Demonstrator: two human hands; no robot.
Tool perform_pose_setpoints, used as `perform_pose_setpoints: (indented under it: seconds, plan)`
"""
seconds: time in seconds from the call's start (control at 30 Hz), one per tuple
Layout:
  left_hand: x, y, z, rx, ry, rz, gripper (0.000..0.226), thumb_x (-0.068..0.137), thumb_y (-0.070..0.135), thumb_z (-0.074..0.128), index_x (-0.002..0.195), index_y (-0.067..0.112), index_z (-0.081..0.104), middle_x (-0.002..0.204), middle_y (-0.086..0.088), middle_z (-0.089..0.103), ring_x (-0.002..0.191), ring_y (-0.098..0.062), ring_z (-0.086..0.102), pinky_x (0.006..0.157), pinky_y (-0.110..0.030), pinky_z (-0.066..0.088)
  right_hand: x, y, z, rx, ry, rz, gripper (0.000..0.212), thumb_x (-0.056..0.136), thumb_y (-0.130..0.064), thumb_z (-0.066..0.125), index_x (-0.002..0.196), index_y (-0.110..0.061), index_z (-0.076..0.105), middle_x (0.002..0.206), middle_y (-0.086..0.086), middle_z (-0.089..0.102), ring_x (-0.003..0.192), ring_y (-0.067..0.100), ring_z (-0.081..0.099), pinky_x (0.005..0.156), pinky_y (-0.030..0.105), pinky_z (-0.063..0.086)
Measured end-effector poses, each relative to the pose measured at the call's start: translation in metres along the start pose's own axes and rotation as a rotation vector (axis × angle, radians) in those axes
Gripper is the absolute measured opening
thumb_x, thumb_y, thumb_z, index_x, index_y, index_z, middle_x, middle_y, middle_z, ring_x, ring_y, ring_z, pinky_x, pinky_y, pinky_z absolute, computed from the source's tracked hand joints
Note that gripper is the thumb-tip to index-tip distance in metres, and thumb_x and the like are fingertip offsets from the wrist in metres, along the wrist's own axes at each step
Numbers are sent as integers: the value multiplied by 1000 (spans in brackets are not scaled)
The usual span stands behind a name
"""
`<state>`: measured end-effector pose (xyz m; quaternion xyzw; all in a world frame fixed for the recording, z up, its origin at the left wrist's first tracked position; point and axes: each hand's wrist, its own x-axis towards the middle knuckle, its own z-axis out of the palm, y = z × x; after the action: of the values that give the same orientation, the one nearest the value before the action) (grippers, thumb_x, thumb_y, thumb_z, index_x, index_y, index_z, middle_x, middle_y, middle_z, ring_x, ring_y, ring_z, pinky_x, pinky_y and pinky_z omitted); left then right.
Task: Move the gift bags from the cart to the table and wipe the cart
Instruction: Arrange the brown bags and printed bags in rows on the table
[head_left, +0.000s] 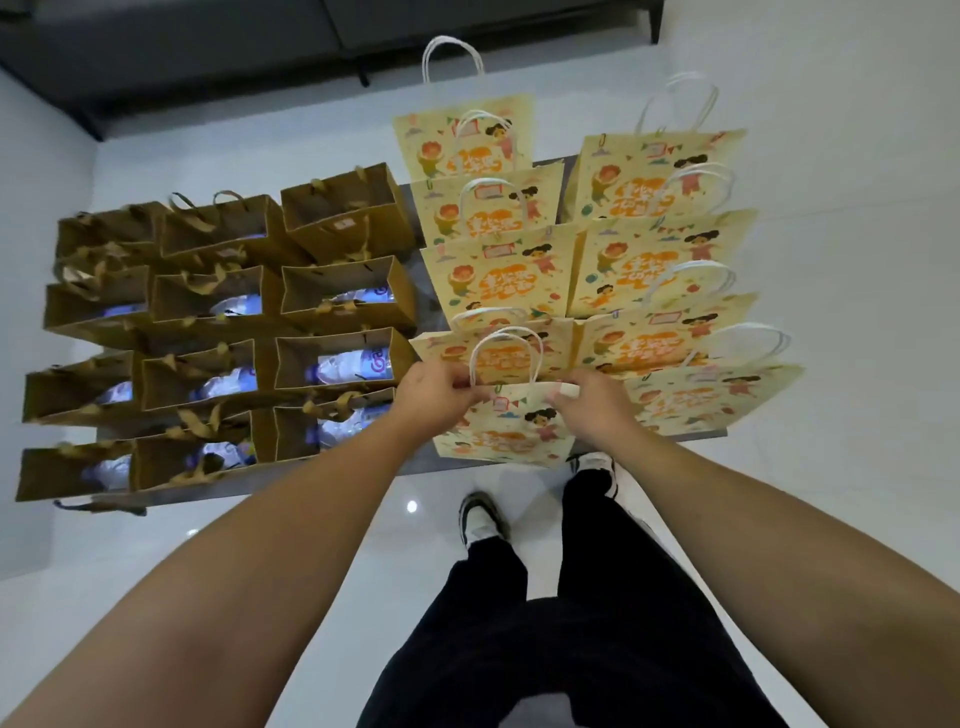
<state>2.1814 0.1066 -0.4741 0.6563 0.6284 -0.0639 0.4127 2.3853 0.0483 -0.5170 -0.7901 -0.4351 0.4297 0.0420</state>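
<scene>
A grey table (423, 299) stands on a glossy white floor (857, 156), with a dark sofa (208, 47) along the far wall. The table's left half carries rows of open brown paper bags (218, 338), several showing pale wrapped items inside. Its right half carries two columns of yellow cartoon-printed gift bags (660, 265) with white twisted handles, each overlapping the one behind it. The person stands at the near edge of the table in black trousers (597, 623) and black-and-white shoes (483, 519), both bare forearms reaching forward. The nearest yellow bag (506, 434) sits at the front of the left yellow column, at the table's near edge, tilted toward the viewer with its white handle (506, 353) standing upright. The left hand (441, 389) grips the bag's top edge at the left corner, fingers curled over the rim. The right hand (589, 397) holds the top edge at the right corner, fingers curled and pinching the paper rim between thumb and fingertips. No cart shows in this view.
</scene>
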Motion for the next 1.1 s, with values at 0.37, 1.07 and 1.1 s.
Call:
perform_pose_setpoints:
  seconds: [0.37,1.07,1.1]
  plan:
    - [14,9,12,194,89,-64,26,92,48,62,98,25,73,87,5,70,84,-19,66,77,-41,59,-8,9,3,128,44,16,46,93,-44,68,129,-15,65,124,7,68,110,26,63,75,28,44]
    - [-20,127,56,573,290,495,34,86,18,52,114,25,71,118,1,68,116,-29,47,92,-43,29,-62,103,-57,453,494,181,21,93,-31,68,106,-17,72,85,-4,65,85,18,62,73,26,42]
    - [-18,131,57,562,282,481,34,88,19,51,116,24,70,119,1,68,115,-29,48,91,-43,31,-61,107,-60,464,504,191,21,92,-30,68,108,-17,72,84,-4,65,86,19,63,73,27,42]
